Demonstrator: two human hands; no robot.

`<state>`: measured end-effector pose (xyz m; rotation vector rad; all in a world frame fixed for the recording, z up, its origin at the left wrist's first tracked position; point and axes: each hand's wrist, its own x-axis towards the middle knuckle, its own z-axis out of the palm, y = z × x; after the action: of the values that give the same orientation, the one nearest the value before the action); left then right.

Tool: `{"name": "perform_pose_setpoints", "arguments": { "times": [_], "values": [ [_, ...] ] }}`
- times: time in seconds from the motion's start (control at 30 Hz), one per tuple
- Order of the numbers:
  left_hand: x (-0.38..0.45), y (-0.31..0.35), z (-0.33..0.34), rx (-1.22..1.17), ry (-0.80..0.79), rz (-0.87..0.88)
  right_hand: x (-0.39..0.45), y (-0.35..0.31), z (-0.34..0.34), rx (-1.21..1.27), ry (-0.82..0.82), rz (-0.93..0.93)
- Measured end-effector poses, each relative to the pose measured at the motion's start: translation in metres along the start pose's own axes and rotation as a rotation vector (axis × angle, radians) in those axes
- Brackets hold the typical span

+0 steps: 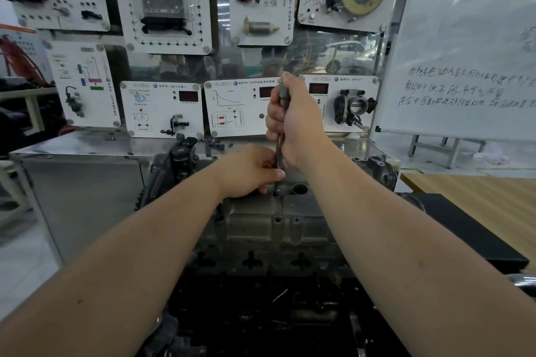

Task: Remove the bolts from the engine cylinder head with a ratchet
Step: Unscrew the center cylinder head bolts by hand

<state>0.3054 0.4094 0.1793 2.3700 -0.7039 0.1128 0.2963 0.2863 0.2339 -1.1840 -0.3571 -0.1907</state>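
A grey metal cylinder head [261, 226] lies in front of me on the dark engine block. A slim metal ratchet tool [282, 95] stands nearly upright over its far edge. My right hand [295, 122] grips the tool's handle high up, thumb on top. Lower down, my left hand [252, 171] pinches the tool's shaft just above the head. The tool's tip sits on a small bolt [276, 191] beside a round open bore [299, 189]. Most of the shaft is hidden by my fingers.
White training panels [162, 109] with sensors stand on a steel cabinet [81, 182] behind the engine. A whiteboard [464, 52] leans at the right, above a wooden table [478, 191]. A black case [464, 229] lies right of the head.
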Motion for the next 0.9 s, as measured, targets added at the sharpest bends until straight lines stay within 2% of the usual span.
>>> {"name": "perform_pose_setpoints", "arguments": {
  "times": [0.13,0.3,0.5,0.6,0.73,0.8,0.9],
  "values": [
    [0.002,0.002,-0.001,0.084,0.028,-0.004,0.0,-0.003,0.001,0.013,0.01,0.042],
    [0.002,0.005,-0.001,0.118,0.05,-0.011,-0.001,-0.005,0.017,-0.287,0.16,-0.064],
    [0.004,0.006,0.001,0.166,0.017,-0.012,0.001,-0.005,0.026,-0.228,0.229,-0.104],
    [0.002,0.006,0.001,0.144,0.004,-0.019,0.004,-0.008,0.014,-0.177,0.137,-0.094],
    [0.0,0.005,0.002,-0.086,-0.031,-0.048,0.006,-0.014,0.005,-0.103,-0.087,0.042],
    [-0.002,0.004,0.001,-0.121,-0.022,-0.037,0.004,-0.015,0.006,-0.093,-0.083,0.049],
    [-0.002,0.003,0.0,-0.045,0.013,-0.016,-0.001,-0.018,0.014,-0.194,0.053,-0.018]
  ]
}}
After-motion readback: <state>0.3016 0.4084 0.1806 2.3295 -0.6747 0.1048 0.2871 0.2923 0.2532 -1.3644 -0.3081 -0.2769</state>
